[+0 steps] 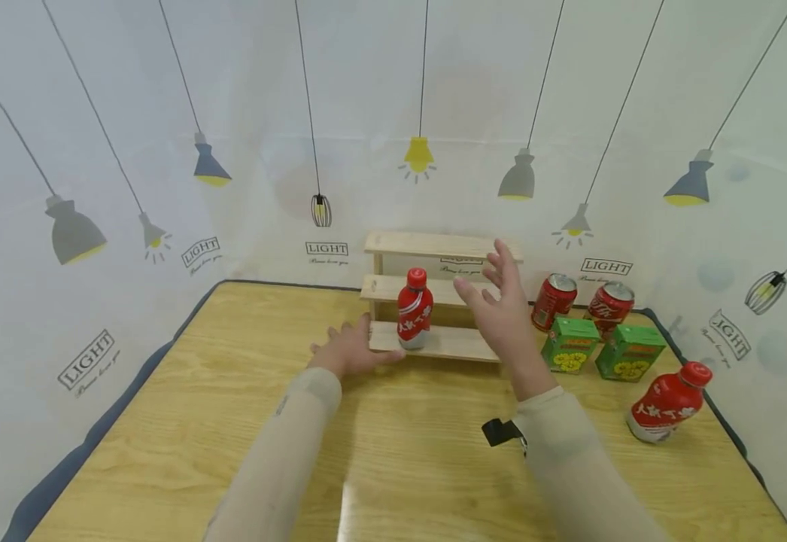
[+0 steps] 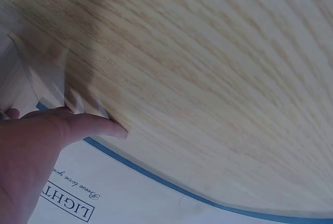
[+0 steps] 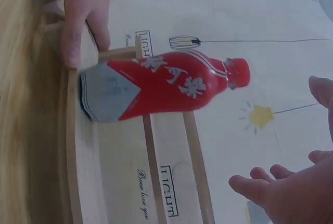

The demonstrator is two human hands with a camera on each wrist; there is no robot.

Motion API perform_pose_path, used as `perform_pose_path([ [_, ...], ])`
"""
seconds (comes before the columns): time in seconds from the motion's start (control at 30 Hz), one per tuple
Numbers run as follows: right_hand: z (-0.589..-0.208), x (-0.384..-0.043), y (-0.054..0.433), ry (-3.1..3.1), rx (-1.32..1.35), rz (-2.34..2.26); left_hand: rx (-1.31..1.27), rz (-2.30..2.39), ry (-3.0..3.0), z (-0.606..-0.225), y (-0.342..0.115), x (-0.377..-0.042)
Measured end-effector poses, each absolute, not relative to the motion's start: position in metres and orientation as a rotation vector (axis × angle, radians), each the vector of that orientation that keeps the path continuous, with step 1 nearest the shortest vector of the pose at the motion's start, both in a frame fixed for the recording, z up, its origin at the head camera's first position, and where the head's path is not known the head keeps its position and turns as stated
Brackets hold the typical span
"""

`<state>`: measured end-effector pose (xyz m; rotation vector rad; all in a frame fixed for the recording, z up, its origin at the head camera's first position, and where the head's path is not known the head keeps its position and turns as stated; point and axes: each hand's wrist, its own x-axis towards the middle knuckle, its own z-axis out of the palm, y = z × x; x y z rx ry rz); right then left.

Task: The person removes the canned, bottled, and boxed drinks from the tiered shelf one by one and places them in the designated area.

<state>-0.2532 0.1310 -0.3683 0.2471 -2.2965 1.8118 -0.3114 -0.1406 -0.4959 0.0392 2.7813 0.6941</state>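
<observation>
A red-capped plastic bottle [image 1: 414,312] with a red and white label stands upright on the lowest step of a small wooden tiered rack [image 1: 457,342]. My left hand [image 1: 351,348] touches the rack's lower left end with its fingers spread, the thumb along the front edge. In the left wrist view, one straight finger of the left hand [image 2: 31,146] reaches down to the tabletop. My right hand [image 1: 502,312] is raised in front of the rack's right side, apart from the bottle. In the right wrist view, the right hand [image 3: 296,193] shows loosely bent fingers with nothing between them.
Right of the rack, two red cans [image 1: 554,301] stand behind two green boxes [image 1: 569,345]. Another red bottle [image 1: 669,401] stands near the table's right edge. A patterned curtain [image 1: 393,90] hangs around the wooden table [image 1: 231,421]. A black strap [image 1: 500,432] hangs from the right sleeve.
</observation>
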Motion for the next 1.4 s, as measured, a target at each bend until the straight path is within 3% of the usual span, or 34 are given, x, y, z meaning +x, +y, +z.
perform_pose_path([
  [0.4,-0.405,-0.268,0.082,-2.398,0.247,1.895,0.030,0.677,2.796,-0.496,-0.135,-0.312],
  [1.4,-0.454,-0.277,0.062,-2.380,0.052,2.049,0.058,0.657,2.811,-0.491,-0.137,-0.306],
])
